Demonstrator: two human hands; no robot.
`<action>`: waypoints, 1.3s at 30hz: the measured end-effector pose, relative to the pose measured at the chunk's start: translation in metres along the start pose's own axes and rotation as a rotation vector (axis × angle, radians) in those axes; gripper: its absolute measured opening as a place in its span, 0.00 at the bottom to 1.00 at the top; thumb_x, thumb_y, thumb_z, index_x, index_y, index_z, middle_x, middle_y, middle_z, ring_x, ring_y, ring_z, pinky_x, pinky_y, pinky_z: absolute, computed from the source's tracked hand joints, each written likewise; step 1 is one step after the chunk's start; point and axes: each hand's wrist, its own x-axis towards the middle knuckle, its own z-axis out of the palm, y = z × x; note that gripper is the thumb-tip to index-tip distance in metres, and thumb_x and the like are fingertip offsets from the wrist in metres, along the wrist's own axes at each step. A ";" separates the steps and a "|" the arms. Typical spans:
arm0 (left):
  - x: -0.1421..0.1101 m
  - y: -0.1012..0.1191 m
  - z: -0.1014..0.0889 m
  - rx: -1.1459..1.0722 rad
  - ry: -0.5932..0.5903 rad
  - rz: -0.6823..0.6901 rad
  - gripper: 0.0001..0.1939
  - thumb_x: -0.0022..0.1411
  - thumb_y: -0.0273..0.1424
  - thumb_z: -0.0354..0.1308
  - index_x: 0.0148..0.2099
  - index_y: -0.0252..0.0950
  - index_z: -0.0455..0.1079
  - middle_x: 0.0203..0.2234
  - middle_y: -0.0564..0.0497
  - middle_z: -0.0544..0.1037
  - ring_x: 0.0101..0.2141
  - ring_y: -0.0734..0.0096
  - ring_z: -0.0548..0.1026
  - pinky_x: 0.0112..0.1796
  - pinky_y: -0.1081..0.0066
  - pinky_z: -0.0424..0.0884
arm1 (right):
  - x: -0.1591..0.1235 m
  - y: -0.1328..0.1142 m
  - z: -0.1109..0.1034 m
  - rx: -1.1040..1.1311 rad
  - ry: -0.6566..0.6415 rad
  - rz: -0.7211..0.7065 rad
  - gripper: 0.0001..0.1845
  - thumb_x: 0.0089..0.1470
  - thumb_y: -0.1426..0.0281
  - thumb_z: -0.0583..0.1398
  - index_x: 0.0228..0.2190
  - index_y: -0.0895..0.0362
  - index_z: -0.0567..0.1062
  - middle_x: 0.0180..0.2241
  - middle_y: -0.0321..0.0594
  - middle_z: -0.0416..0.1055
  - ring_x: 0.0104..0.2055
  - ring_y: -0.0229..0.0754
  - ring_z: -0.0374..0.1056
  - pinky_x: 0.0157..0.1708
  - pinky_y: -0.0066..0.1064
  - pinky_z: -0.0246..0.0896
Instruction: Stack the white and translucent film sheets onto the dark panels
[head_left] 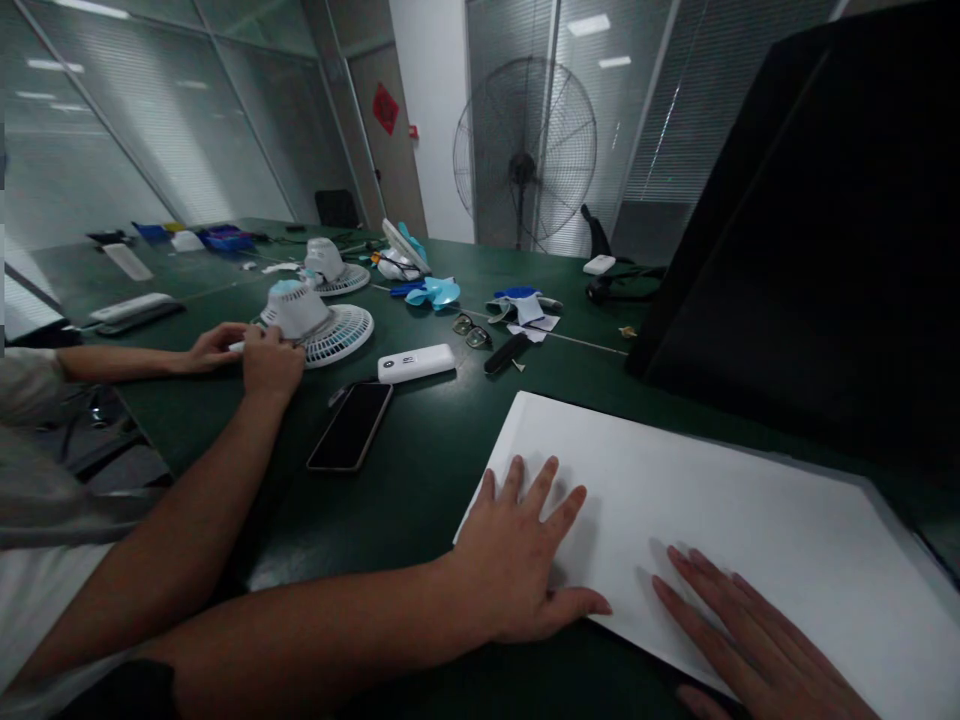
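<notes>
A large white sheet of paper or board (720,500) lies on the green table in front of me. My left hand (517,555) rests on its left part, fingers spread and flat, with the thumb near the front edge. On the right, my right hand (757,635) reaches over the same white sheet, palm down and fingers stretched out. Neither hand holds anything. Part of my right hand is cut off by the bottom of the view.
At left, a co-worker's hands (270,360) hold a small white fan (296,310). Between us lie a phone (352,428), a white power bank (416,363), and glasses (472,331). A dark monitor-like panel (840,250) stands at right. A large fan (523,150) is behind the table.
</notes>
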 end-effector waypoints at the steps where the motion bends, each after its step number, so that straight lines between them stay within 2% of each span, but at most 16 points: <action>1: 0.000 0.001 0.001 0.008 0.001 0.004 0.56 0.65 0.73 0.42 0.81 0.44 0.47 0.79 0.35 0.41 0.74 0.19 0.46 0.65 0.23 0.53 | 0.000 -0.001 -0.002 -0.002 -0.018 0.025 0.39 0.74 0.53 0.48 0.76 0.59 0.50 0.70 0.50 0.60 0.61 0.54 0.71 0.45 0.47 0.78; 6: 0.003 0.006 0.004 0.033 -0.006 0.015 0.53 0.68 0.70 0.44 0.81 0.41 0.49 0.79 0.35 0.44 0.74 0.25 0.49 0.68 0.30 0.52 | 0.002 -0.011 -0.017 0.007 -0.123 0.182 0.38 0.75 0.54 0.46 0.74 0.63 0.54 0.72 0.51 0.54 0.65 0.56 0.67 0.48 0.48 0.80; 14: 0.002 0.010 -0.002 0.052 -0.031 0.036 0.50 0.70 0.65 0.47 0.81 0.39 0.48 0.79 0.35 0.41 0.75 0.28 0.46 0.69 0.33 0.54 | 0.002 -0.016 -0.021 0.002 -0.164 0.223 0.39 0.74 0.51 0.46 0.73 0.63 0.57 0.72 0.48 0.55 0.67 0.54 0.65 0.51 0.47 0.80; 20: -0.001 0.013 -0.008 0.000 -0.031 0.072 0.46 0.72 0.59 0.49 0.80 0.38 0.49 0.79 0.37 0.42 0.76 0.34 0.47 0.70 0.42 0.57 | -0.005 -0.014 -0.019 0.010 -0.198 0.264 0.39 0.75 0.50 0.47 0.73 0.62 0.57 0.71 0.48 0.58 0.67 0.52 0.66 0.53 0.47 0.80; 24: 0.001 0.008 -0.005 0.015 0.018 0.043 0.46 0.72 0.61 0.48 0.80 0.40 0.49 0.80 0.38 0.41 0.76 0.29 0.42 0.71 0.36 0.50 | -0.014 -0.011 -0.014 -0.009 -0.207 0.319 0.41 0.73 0.46 0.47 0.74 0.60 0.55 0.72 0.50 0.55 0.70 0.60 0.61 0.56 0.60 0.75; 28: 0.006 0.000 0.000 0.027 -0.005 -0.032 0.48 0.71 0.64 0.45 0.81 0.39 0.48 0.79 0.36 0.42 0.75 0.22 0.44 0.69 0.29 0.47 | -0.030 -0.010 -0.007 -0.062 -0.229 0.440 0.45 0.71 0.44 0.46 0.75 0.59 0.52 0.73 0.54 0.52 0.71 0.67 0.57 0.56 0.68 0.71; 32: 0.006 -0.002 0.004 0.017 -0.002 0.004 0.49 0.72 0.65 0.41 0.81 0.39 0.47 0.79 0.36 0.43 0.75 0.25 0.44 0.70 0.32 0.47 | -0.040 -0.008 -0.006 -0.076 -0.249 0.474 0.46 0.70 0.42 0.46 0.75 0.59 0.51 0.74 0.55 0.49 0.70 0.70 0.58 0.55 0.70 0.71; 39: 0.002 0.007 0.001 0.001 -0.050 0.021 0.48 0.72 0.63 0.44 0.81 0.39 0.46 0.79 0.36 0.39 0.75 0.27 0.43 0.71 0.34 0.48 | -0.036 -0.002 -0.012 -0.077 -0.248 0.484 0.45 0.70 0.42 0.46 0.74 0.58 0.54 0.74 0.55 0.49 0.70 0.68 0.58 0.55 0.67 0.72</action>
